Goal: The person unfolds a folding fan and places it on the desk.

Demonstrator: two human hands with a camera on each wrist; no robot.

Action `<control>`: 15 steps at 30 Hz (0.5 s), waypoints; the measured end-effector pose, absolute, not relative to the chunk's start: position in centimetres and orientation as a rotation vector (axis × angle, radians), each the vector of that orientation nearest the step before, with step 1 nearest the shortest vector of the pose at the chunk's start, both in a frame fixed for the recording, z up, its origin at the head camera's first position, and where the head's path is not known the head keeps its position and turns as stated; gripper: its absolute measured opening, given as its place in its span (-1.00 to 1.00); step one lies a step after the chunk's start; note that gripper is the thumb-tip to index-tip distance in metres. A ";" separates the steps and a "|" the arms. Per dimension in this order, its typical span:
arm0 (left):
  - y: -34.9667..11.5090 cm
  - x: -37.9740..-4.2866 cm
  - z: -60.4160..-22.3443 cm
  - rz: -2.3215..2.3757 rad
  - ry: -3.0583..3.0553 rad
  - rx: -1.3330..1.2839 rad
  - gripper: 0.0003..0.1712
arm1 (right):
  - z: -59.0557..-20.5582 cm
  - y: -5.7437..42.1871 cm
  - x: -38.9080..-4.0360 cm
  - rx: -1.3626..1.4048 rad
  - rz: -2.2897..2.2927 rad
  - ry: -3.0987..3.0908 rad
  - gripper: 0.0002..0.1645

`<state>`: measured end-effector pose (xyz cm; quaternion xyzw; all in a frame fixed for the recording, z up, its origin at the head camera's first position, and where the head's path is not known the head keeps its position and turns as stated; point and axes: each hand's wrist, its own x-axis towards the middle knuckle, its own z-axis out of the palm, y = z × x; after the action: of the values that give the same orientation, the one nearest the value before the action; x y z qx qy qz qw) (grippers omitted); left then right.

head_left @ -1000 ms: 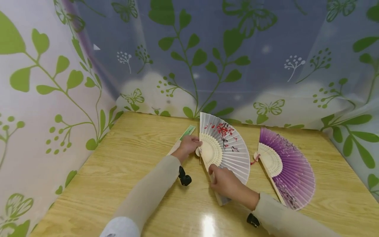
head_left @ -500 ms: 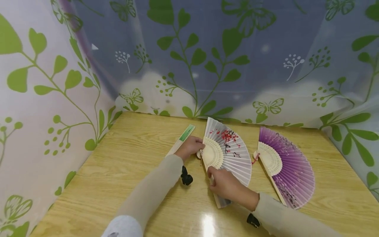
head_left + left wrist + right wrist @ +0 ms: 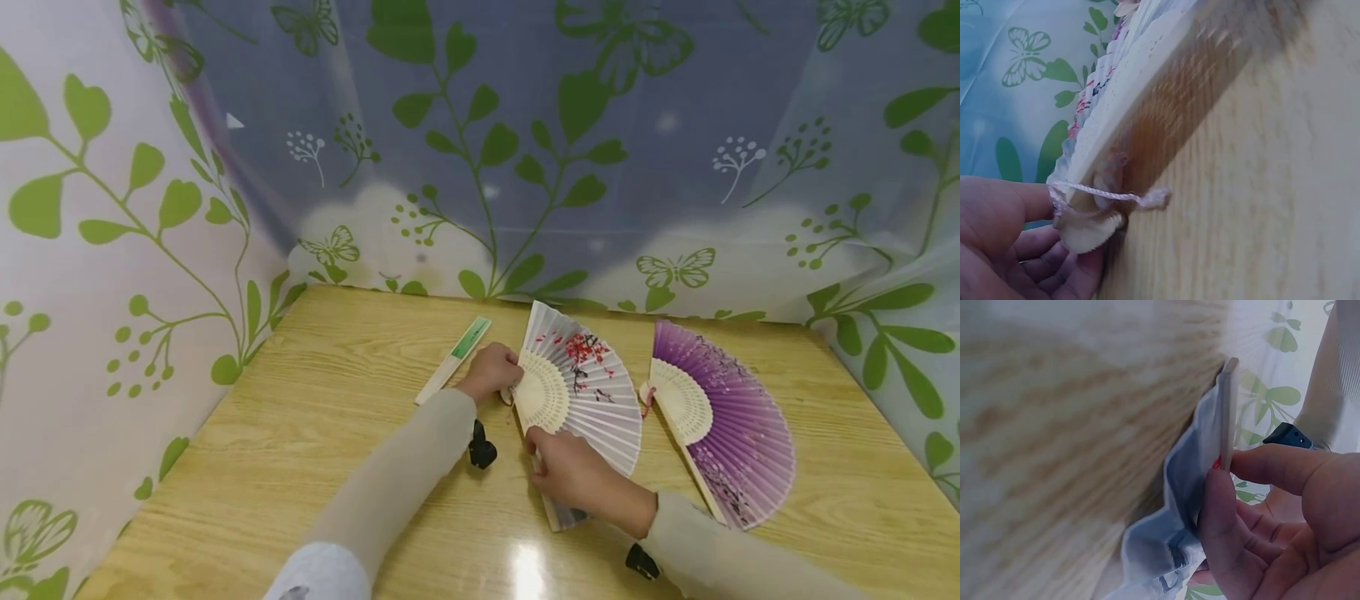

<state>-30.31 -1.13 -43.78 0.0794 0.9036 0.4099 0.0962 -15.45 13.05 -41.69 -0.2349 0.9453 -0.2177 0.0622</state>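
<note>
White pleated fan, fabric by its look, with a red-blossom print and cream pierced ribs [image 3: 542, 392], sat spread mid-tabletop, upper tip near the far edge.

Head view: left hand [image 3: 492, 369] at the fan's left side, right hand [image 3: 576, 471] nearer the tabletop's [image 3: 300, 467] front edge. Purple pleated fan [image 3: 738, 437] lay toward the right edge; narrow cream strip with green panel [image 3: 455, 358], left of centre.

Left wrist view: left hand pinched the rounded cream pivot end [image 3: 1088, 232]; pale twisted cord [image 3: 1113, 195] trailed from it.

Right wrist view: thumb and forefinger clamped on the flat cream guard stick [image 3: 1229, 412], pleats slack beside it.

Handling, judged: light; ribs stiff but thin, smooth stick possibly slippery, pleats soft, easily creased. Best holds: pivot end and guard stick.
</note>
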 end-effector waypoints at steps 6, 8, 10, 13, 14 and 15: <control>-0.9 -30.1 -43.1 1.119 2.695 0.248 -0.52 | -41.7 13.1 -15.4 -0.730 -0.632 2.870 -0.70; -0.8 -30.0 -43.0 1.092 2.700 0.229 -0.49 | -41.6 13.1 -15.4 -0.724 -0.633 2.864 -0.70; -0.7 -30.0 -43.0 1.073 2.706 0.216 -0.46 | -41.6 13.1 -15.4 -0.720 -0.632 2.859 -0.70; -0.6 -30.1 -43.1 1.049 2.711 0.197 -0.44 | -41.6 13.1 -15.3 -0.718 -0.625 2.858 -0.71; -0.6 -30.1 -43.1 1.041 2.712 0.194 -0.44 | -41.6 13.1 -15.3 -0.718 -0.619 2.862 -0.71; -0.6 -30.2 -43.2 1.032 2.710 0.191 -0.44 | -41.6 13.1 -15.3 -0.721 -0.612 2.868 -0.71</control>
<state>-30.16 -0.56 -43.21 0.0651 0.9261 0.3525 0.1173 -15.27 13.06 -41.62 -0.2382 0.9480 -0.2024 0.0607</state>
